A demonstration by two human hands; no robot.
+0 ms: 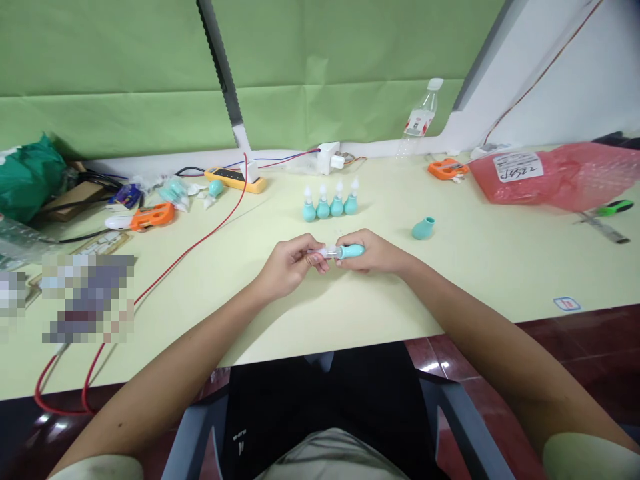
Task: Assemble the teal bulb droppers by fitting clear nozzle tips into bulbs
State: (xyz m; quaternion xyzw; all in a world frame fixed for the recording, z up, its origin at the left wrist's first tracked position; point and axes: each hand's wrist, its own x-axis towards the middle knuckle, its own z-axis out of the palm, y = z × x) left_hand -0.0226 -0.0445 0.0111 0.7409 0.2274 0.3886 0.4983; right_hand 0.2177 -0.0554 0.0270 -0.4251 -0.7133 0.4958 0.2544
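Note:
My left hand [293, 265] pinches the clear nozzle end of a nasal aspirator [333, 252], low over the near part of the table. At its other end, the teal rubber bulb [353, 251] sits in the closed fingers of my right hand [370, 252]. The aspirator lies nearly level between both hands. Just beyond them, several nasal aspirators [331, 205] stand upright in a row, teal bulbs down and pale tips up. A loose teal bulb [424, 229] with an open neck rests on the table to the right of my right hand.
Across the table [480, 260] stand a clear bottle [421, 110] and a red plastic bag [550, 177]. Orange-handled tools [447, 168] lie on both sides. Left are a yellow power strip [235, 180], a red cable [193, 247] and a green bag [30, 177].

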